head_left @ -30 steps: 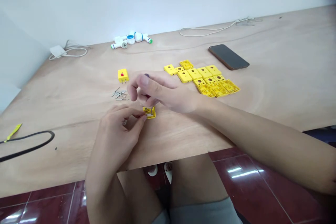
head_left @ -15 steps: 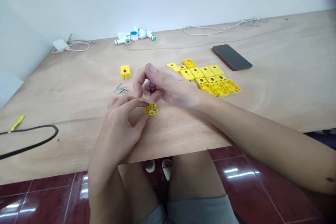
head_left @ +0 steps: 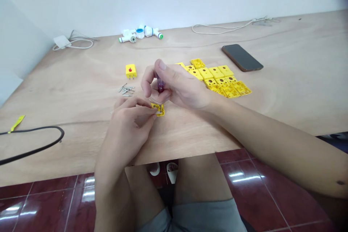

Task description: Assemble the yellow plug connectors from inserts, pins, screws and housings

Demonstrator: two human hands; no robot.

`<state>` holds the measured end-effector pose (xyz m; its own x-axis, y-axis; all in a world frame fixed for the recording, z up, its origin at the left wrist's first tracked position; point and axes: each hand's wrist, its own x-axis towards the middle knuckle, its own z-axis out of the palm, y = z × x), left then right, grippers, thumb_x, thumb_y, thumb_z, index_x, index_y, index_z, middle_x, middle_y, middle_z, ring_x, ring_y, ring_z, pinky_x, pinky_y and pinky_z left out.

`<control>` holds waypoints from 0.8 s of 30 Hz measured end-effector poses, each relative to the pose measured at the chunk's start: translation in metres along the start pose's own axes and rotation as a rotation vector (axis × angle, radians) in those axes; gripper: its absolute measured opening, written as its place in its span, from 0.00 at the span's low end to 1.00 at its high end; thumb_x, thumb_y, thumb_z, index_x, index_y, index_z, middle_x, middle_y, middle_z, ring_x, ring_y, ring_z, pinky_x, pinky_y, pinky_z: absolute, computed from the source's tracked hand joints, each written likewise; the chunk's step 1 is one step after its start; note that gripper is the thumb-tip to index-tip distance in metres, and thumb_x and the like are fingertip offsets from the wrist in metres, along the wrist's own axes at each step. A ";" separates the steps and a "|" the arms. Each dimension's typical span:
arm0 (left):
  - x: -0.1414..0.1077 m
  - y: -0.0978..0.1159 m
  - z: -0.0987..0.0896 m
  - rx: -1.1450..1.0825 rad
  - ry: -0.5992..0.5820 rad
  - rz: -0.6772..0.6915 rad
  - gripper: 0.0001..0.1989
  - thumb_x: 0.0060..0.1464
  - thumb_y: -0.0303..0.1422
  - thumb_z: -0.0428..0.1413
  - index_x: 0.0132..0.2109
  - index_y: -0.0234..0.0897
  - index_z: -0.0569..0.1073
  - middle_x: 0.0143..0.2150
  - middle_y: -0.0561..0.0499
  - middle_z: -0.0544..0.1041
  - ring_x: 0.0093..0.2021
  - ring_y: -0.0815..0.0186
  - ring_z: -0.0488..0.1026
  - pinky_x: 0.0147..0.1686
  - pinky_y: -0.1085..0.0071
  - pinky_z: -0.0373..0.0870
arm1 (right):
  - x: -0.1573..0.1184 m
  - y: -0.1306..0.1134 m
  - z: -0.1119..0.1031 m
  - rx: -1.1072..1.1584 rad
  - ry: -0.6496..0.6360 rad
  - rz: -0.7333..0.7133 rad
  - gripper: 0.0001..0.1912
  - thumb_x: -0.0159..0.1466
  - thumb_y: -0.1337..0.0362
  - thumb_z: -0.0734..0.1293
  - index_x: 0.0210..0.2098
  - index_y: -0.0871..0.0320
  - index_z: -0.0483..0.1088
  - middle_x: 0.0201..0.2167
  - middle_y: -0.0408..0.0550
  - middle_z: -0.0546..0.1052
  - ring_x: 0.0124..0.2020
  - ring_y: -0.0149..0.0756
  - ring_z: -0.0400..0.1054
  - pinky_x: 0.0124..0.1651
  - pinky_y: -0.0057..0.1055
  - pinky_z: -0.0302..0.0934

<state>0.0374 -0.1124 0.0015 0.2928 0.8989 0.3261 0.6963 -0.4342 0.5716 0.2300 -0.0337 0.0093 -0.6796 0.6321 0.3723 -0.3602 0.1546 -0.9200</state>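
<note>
My right hand (head_left: 174,85) is closed round a screwdriver (head_left: 160,85) with a purple see-through handle, held upright. Its shaft reaches down into a small open yellow housing (head_left: 161,112) lying on the table. My left hand (head_left: 132,119) pinches the left side of that housing between thumb and fingers, which cover part of it. Beyond my left hand lie several loose metal pins (head_left: 127,90). A yellow plug (head_left: 131,70) with a red dot and two prongs stands behind the pins.
Several yellow housing parts (head_left: 216,72) are laid out right of my right hand, with a black phone (head_left: 241,57) behind them. White pipe fittings (head_left: 140,33), a white adapter (head_left: 62,41) and a white cable (head_left: 223,29) lie near the wall. A black cable (head_left: 40,149) curves at the left.
The view has shifted slightly. The fingers of my left hand have closed in more on the housing's near left side. My right hand still holds the screwdriver upright in the housing.
</note>
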 end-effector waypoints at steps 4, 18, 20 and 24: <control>0.000 -0.001 0.001 -0.049 0.002 0.005 0.10 0.68 0.28 0.64 0.41 0.47 0.89 0.47 0.52 0.88 0.49 0.56 0.80 0.56 0.55 0.78 | 0.001 0.003 -0.001 -0.021 -0.005 -0.010 0.35 0.82 0.37 0.59 0.37 0.61 0.75 0.24 0.39 0.64 0.24 0.26 0.51 0.28 0.28 0.47; 0.003 0.008 0.001 -0.005 -0.028 -0.075 0.11 0.69 0.29 0.58 0.44 0.45 0.86 0.52 0.51 0.89 0.56 0.51 0.81 0.61 0.50 0.79 | 0.005 0.003 0.000 -0.062 -0.074 -0.090 0.38 0.76 0.30 0.63 0.26 0.56 0.64 0.22 0.38 0.62 0.24 0.26 0.55 0.28 0.28 0.50; 0.003 0.008 0.001 -0.012 -0.025 -0.090 0.10 0.68 0.29 0.59 0.44 0.46 0.86 0.52 0.52 0.89 0.57 0.51 0.81 0.61 0.51 0.79 | 0.005 0.002 0.000 -0.060 -0.077 -0.087 0.38 0.75 0.29 0.63 0.26 0.56 0.64 0.22 0.38 0.62 0.24 0.27 0.55 0.29 0.28 0.51; 0.002 0.005 0.000 -0.030 -0.045 -0.069 0.11 0.69 0.29 0.59 0.45 0.47 0.87 0.54 0.53 0.89 0.57 0.52 0.82 0.61 0.51 0.78 | 0.004 0.002 0.001 -0.056 -0.054 -0.078 0.38 0.76 0.30 0.64 0.26 0.56 0.64 0.22 0.38 0.62 0.24 0.27 0.56 0.29 0.28 0.51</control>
<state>0.0416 -0.1127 0.0053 0.2748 0.9281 0.2512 0.6961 -0.3723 0.6139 0.2258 -0.0314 0.0095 -0.6848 0.5754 0.4473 -0.3779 0.2445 -0.8930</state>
